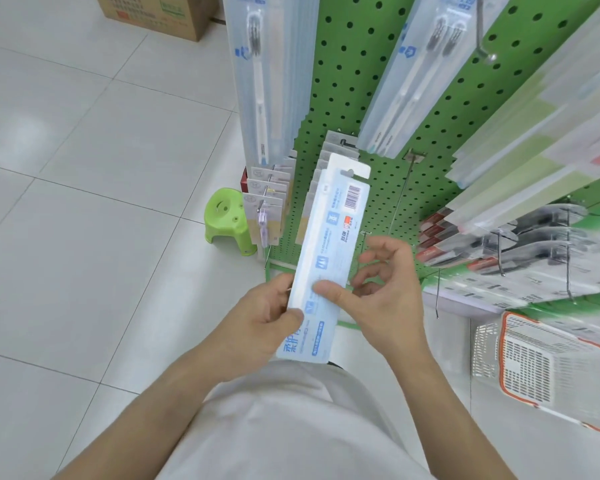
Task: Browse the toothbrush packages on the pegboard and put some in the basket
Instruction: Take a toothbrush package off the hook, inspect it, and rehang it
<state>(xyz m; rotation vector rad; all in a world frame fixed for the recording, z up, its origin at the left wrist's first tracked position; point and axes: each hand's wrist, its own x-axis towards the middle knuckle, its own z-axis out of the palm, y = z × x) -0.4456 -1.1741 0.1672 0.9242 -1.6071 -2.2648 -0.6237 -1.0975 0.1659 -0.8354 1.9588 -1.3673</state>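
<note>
A long pale-blue toothbrush package (329, 251) with a barcode near its top is held up in front of the green pegboard (361, 81), its back side facing me. My left hand (260, 327) grips its lower left edge. My right hand (385, 289) holds its right edge, thumb across the face and fingers curled behind. More toothbrush packages (274, 71) hang on the pegboard's hooks. The white basket with an orange rim (548, 368) stands on the floor at the lower right.
A small green plastic stool (226, 220) stands on the white tiled floor left of the pegboard's foot. A cardboard box (160, 12) sits at the top left. Bare metal hooks (399, 199) stick out of the pegboard. Further packaged goods (520, 251) hang at the right.
</note>
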